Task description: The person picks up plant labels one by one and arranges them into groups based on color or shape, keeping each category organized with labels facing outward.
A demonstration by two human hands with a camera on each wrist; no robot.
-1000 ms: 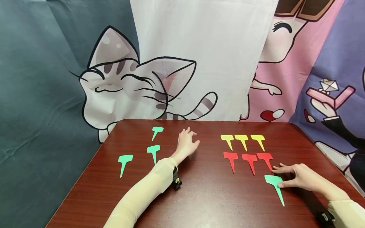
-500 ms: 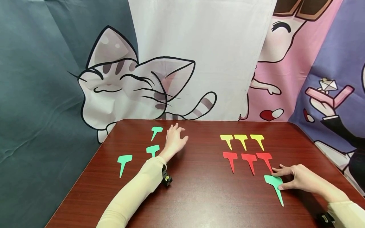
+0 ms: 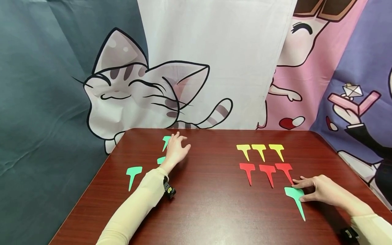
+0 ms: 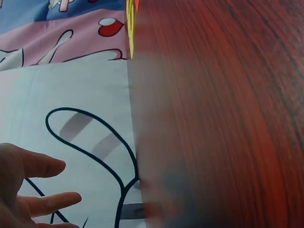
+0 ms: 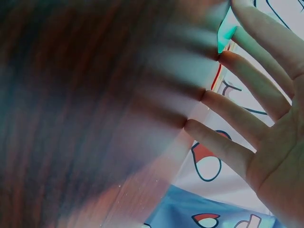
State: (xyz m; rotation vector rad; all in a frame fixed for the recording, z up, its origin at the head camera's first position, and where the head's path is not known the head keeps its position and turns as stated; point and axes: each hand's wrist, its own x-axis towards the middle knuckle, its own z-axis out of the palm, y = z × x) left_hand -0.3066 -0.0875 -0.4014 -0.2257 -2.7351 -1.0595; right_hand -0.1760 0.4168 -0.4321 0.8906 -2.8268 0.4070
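My left hand (image 3: 176, 149) hovers at the far left of the table, fingers spread and holding nothing. It partly covers a far green T-shaped plant label (image 3: 165, 139); its wrist overlaps a second green label (image 3: 160, 160). A third green label (image 3: 133, 173) lies further left. At the right, my right hand (image 3: 324, 192) rests fingertips on the table, its thumb touching the edge of another green label (image 3: 294, 193). The index fingertip is at the tip of a red label (image 3: 284, 168). In the right wrist view the fingers (image 5: 228, 147) are extended and spread.
Three yellow labels (image 3: 259, 148) lie in a row at the back right of the brown table (image 3: 211, 204). Two more red labels (image 3: 247, 168) stand in line below them. A printed cloth (image 3: 214, 41) hangs behind the table's far edge.
My left hand has moved left from the middle, coming over beside the far green labels and covering more of them. The right hand and its green label have hardly moved.
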